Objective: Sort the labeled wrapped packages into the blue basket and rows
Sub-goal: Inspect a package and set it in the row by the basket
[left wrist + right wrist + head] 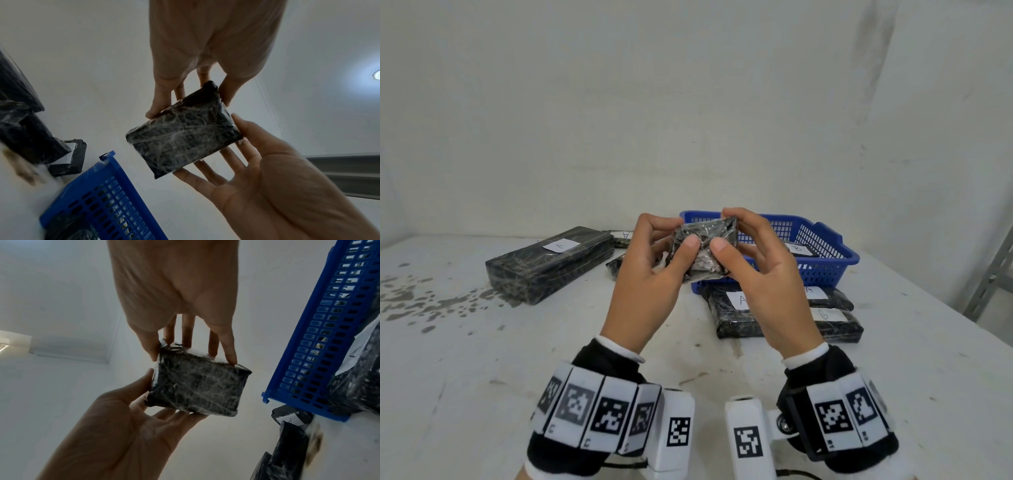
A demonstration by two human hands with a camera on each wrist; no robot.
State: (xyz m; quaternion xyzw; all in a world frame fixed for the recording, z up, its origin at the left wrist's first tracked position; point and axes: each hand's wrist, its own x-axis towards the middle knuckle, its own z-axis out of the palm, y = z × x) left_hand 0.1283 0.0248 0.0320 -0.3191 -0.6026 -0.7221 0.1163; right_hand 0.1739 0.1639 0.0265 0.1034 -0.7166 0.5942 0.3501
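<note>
A small black wrapped package [705, 248] is being held up in the air above the surface [551, 359], in front of the blue basket [822, 260]. The left hand [650, 277] and right hand [763, 274] are both pinching it, thumbs on its near face and spread fingers [164, 97] behind its edges. A B-labeled package [799, 248] is lying inside the basket. Labeled packages [739, 308] are sitting just in front of the basket, and a long package [548, 263] is lying to the left.
</note>
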